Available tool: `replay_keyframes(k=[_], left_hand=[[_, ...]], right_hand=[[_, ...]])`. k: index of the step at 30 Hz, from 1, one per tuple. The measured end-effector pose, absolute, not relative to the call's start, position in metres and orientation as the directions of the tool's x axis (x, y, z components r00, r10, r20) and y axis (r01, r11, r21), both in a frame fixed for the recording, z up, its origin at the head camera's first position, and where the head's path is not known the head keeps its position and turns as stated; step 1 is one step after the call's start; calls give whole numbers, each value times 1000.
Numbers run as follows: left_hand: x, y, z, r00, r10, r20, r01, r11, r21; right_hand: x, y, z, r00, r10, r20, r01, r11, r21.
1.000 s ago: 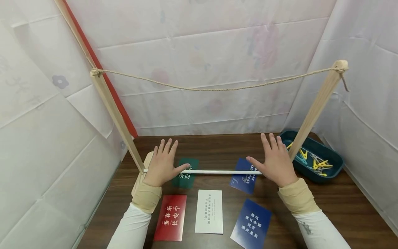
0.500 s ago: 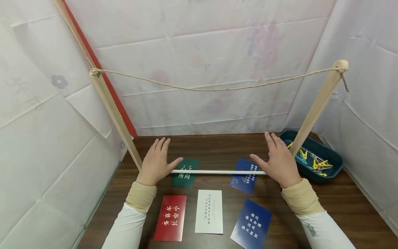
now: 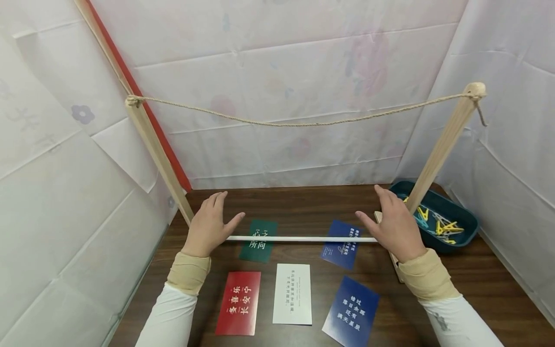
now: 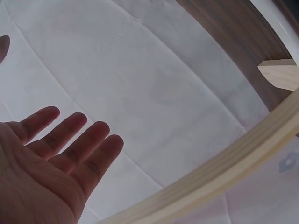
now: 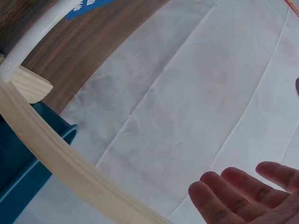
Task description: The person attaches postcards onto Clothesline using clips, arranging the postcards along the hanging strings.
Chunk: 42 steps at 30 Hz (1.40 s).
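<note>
My left hand [image 3: 208,228] is held out with extended fingers and the thumb spread, beside the left wooden post [image 3: 157,156]. Nothing is in its grasp; the left wrist view shows the bare palm. On the other side, my right hand [image 3: 398,227] is likewise outstretched, near the right wooden post [image 3: 443,143]. Both hands overlap the ends of a white rod [image 3: 299,239] in the head view. A twine rope [image 3: 295,125] sags between the post tops. Beneath the rod lie a green card [image 3: 259,254] and a blue card [image 3: 340,255].
Nearer the front lie a red card [image 3: 238,303], a white card [image 3: 292,295] and a second blue card [image 3: 352,313]. A dark teal basket [image 3: 470,224] with yellow, grey and teal clothespins [image 3: 445,227] stands behind the right post. White sheets [image 3: 277,159] enclose the table [image 3: 303,200].
My hands have drawn apart, the left one leftward and the right one slightly rightward, both turning more edge-on. The green card shows more fully. Cards, rope and posts have stayed in place.
</note>
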State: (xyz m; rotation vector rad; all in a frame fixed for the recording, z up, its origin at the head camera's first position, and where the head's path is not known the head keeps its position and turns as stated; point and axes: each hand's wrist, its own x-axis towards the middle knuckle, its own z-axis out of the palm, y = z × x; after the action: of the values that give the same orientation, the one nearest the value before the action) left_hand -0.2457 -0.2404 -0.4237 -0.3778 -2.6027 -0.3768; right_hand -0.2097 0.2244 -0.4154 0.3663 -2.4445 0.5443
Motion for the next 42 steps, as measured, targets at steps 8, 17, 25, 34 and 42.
replay_keyframes(k=[8,17,25,34,42], left_hand=[[-244,-250,-422,-816,139,561,324,914,245],[-243,-256,-414,-781,95,617,318,911,262],[-245,-260,-410,-748,70,659,319,910,265],[-246,-270,-407,-687,25,726,342,893,293],[-244,-278,-405,-660,-14,751,344,883,318]], right_hand=[[-206,229,-411,-725,-108,680,-399,871,-286],[-202,235,-403,-681,-83,728,-405,871,-279],[-199,243,-396,-643,-71,763,-400,881,-254],[-196,249,-389,-614,-48,788,-368,900,-232],[-195,257,-385,-583,13,812,-371,885,-281]])
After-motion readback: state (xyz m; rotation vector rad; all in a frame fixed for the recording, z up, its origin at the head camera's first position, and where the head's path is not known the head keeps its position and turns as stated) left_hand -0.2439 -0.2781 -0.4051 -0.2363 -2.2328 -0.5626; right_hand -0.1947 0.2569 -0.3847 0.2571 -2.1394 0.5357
